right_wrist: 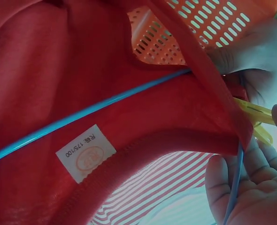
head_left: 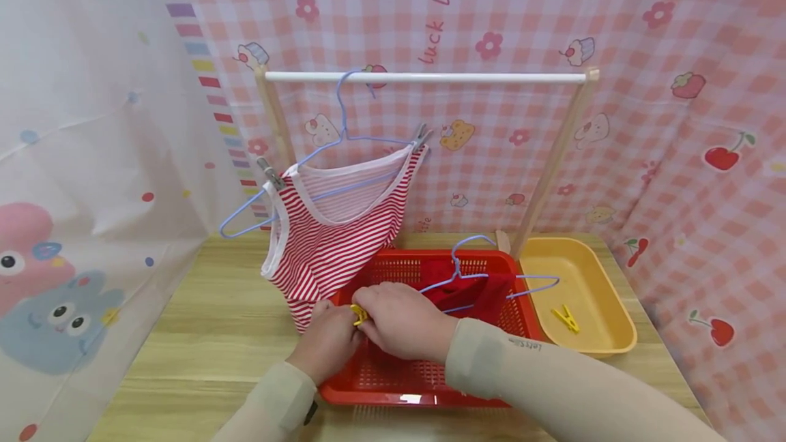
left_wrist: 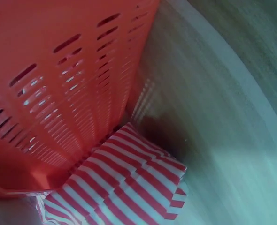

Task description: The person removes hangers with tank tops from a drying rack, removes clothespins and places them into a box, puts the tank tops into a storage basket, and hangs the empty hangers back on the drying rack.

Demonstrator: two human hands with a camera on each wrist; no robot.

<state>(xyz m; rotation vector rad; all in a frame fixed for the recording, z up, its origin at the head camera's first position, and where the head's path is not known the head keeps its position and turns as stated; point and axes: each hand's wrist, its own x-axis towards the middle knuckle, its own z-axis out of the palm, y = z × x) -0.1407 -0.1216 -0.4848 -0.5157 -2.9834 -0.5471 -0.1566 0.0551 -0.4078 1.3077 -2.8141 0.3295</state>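
A red tank top (right_wrist: 40, 70) hangs on a blue hanger (head_left: 456, 259), its size label (right_wrist: 87, 153) showing in the right wrist view. Where its shoulder lies over the hanger's end, my hands meet. My right hand (head_left: 406, 318) pinches a yellow clothespin (head_left: 358, 314) at that shoulder. Close beside it, my left hand (head_left: 330, 340) holds the same shoulder, its fingers partly hidden. Both hands are above the left part of a red basket (head_left: 424, 398). Behind them, a red-and-white striped tank top (head_left: 322, 251) hangs from another blue hanger (head_left: 344, 104), with grey clothespins (head_left: 270, 172) at both shoulders.
A white rod (head_left: 454, 78) on wooden posts (head_left: 549, 162) spans the back and carries the striped top's hanger. Right of the basket sits a yellow tray (head_left: 604, 292) with a yellow clothespin (head_left: 566, 318) in it. Patterned cloth surrounds the wooden tabletop (head_left: 184, 353).
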